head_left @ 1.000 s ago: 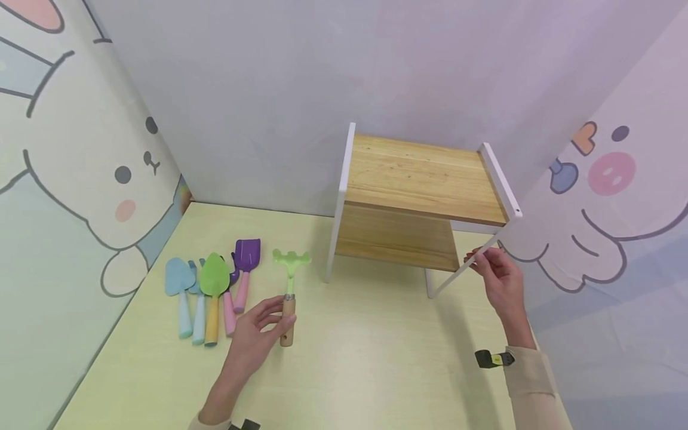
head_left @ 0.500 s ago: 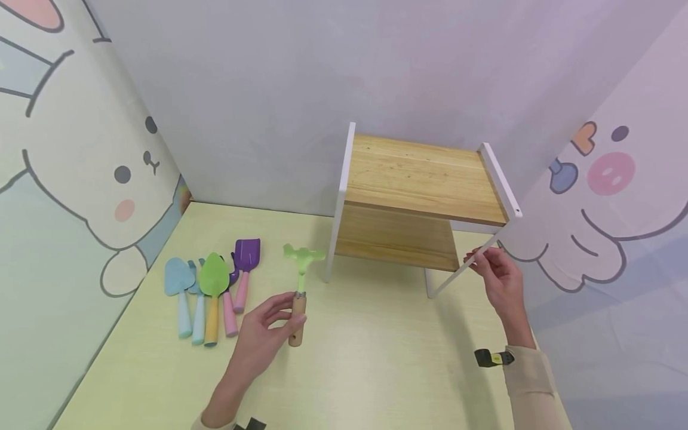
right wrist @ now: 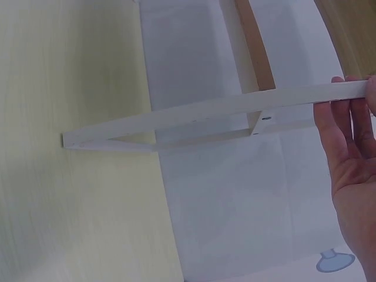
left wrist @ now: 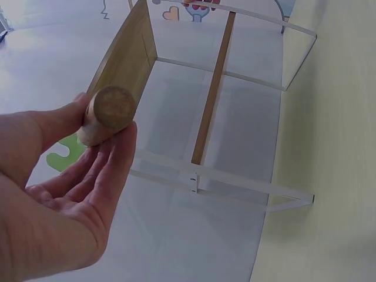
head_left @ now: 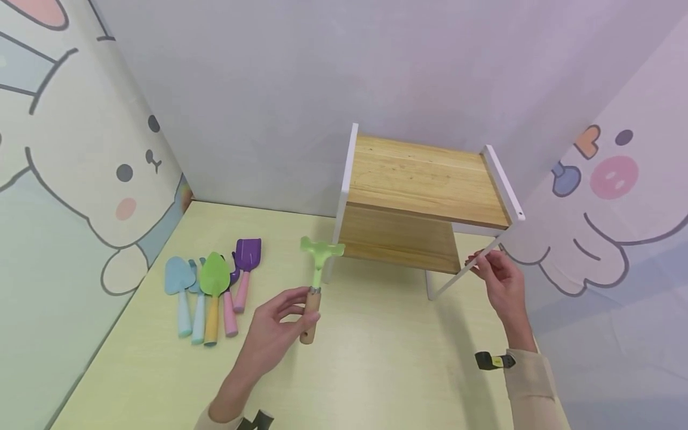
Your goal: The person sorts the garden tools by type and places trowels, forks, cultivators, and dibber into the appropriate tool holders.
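My left hand (head_left: 274, 334) grips the wooden handle (head_left: 310, 316) of a small hand rake with a light green head (head_left: 321, 249). The rake is raised in front of the shelf's left leg, head pointing away from me. In the left wrist view the handle's round end (left wrist: 114, 107) faces the camera, and a bit of the green head (left wrist: 66, 154) shows behind the fingers. A two-tier shelf (head_left: 430, 179) with wooden boards and a white frame stands on the table. My right hand (head_left: 501, 283) holds its right front leg (right wrist: 194, 111) between thumb and fingers.
Left of the rake lie several garden tools: a blue spade (head_left: 180, 276), a green trowel (head_left: 214, 275) with a yellow handle, and a purple shovel (head_left: 248, 255) with a pink handle. Curtain walls (head_left: 258, 107) with cartoon animals enclose the pale yellow table (head_left: 365, 370).
My left hand has carried the hand rake rightward toward the shelf, and the rake now leans slightly to the right. My right hand keeps its hold on the shelf leg.
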Demonstrator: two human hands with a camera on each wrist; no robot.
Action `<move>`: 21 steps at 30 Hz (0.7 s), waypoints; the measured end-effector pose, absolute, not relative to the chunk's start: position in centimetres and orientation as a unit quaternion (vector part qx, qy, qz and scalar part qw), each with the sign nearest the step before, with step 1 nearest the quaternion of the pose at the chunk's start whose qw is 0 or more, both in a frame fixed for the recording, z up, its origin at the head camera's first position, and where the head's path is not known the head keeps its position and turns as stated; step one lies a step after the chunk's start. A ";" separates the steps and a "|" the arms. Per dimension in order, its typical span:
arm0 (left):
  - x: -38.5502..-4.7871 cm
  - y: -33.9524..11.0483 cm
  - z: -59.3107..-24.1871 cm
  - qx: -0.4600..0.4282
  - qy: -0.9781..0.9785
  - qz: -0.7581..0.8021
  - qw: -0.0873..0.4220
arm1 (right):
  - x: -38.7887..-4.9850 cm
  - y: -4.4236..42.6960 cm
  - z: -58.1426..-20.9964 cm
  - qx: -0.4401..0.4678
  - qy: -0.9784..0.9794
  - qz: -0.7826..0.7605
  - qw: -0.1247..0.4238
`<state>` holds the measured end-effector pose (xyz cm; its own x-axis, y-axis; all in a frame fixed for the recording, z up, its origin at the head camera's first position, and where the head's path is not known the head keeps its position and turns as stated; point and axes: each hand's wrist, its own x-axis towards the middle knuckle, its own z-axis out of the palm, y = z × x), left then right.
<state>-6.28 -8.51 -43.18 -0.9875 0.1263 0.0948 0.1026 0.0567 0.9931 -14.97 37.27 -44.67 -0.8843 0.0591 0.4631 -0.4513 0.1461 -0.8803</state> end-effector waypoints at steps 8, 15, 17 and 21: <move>-6.8 -7.6 -42.0 0.111 0.728 0.677 0.004 | -15.0 37.3 -44.7 0.145 -0.720 0.648 0.201; -7.3 -6.8 -40.8 0.144 0.722 0.676 -0.010 | -15.0 37.3 -44.6 0.142 -0.723 0.646 0.200; -7.5 -6.6 -40.5 0.154 0.720 0.677 -0.015 | -15.0 37.3 -44.6 0.141 -0.729 0.639 0.202; -7.8 -6.2 -39.6 0.164 0.717 0.677 -0.011 | -15.1 37.4 -44.7 0.145 -0.731 0.635 0.203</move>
